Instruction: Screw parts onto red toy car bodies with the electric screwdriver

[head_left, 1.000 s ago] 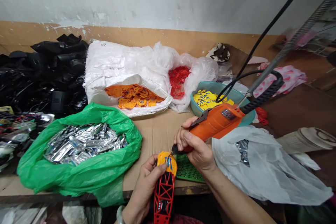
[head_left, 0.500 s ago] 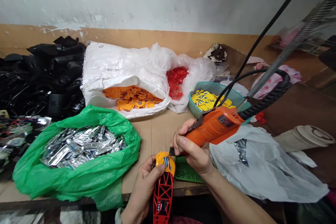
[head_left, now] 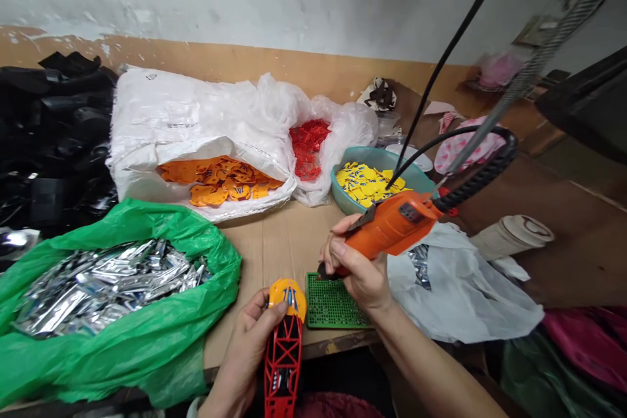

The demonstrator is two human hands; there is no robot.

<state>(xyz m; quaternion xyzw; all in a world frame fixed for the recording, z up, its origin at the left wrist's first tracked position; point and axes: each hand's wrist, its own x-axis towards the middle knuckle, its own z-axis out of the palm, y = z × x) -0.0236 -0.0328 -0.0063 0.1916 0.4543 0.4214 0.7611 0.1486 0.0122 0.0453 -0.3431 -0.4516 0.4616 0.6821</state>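
Observation:
My left hand (head_left: 245,343) grips a toy vehicle body (head_left: 283,366) with a red lattice frame over black parts and an orange-yellow end piece (head_left: 288,300). The thumb presses on that end piece. Wrapped around an orange electric screwdriver (head_left: 394,225) is my right hand (head_left: 360,268). The tool slants, its dark nose pointing down and left, apart from the toy. Beneath the nose lies a green perforated tray (head_left: 336,307) holding small bits too tiny to name.
A green bag (head_left: 220,255) of silvery pieces stands left. Behind are a white sack (head_left: 161,101) of orange parts, red parts (head_left: 309,147) in clear plastic, and a teal basin (head_left: 418,181) of yellow parts. A white bag (head_left: 480,287) sits right. The tool's cable (head_left: 453,65) runs upward.
The screwdriver's nose has come away from the toy's orange end piece, leaving a gap. The view has swung right, showing more of the green tray.

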